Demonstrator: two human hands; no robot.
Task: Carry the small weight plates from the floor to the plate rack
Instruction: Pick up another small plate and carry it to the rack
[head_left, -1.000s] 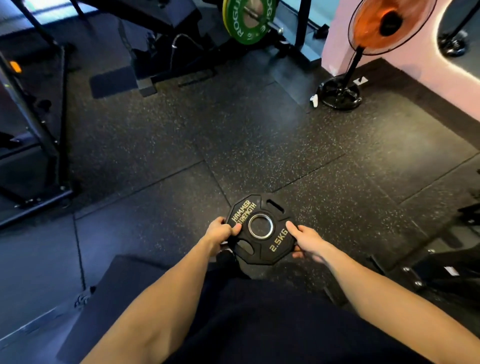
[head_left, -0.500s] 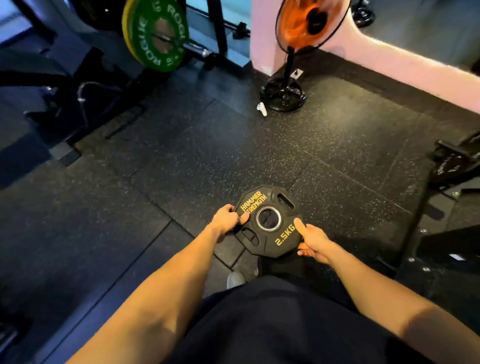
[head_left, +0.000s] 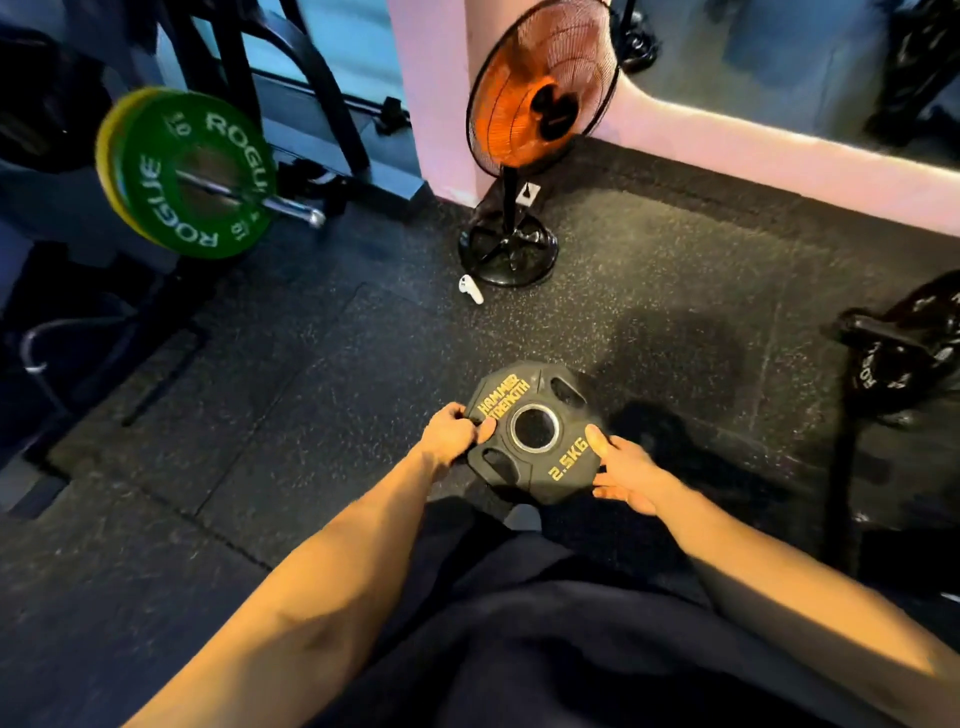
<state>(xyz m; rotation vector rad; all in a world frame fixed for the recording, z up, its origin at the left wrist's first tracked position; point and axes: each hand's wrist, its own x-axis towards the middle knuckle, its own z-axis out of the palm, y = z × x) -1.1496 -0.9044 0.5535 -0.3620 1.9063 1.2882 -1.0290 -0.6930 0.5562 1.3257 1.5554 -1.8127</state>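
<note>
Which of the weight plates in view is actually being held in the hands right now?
The small black 2.5KG plate, gripped by the left hand and right hand. The green plate sits on a bar; the black plates at right are untouched.

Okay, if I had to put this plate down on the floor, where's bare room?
Bare mat lies ahead of the plate, between the fan base and the black plates at right. More lies left, below the green plate. It is crowded by the fan, where a white earbud lies.
</note>
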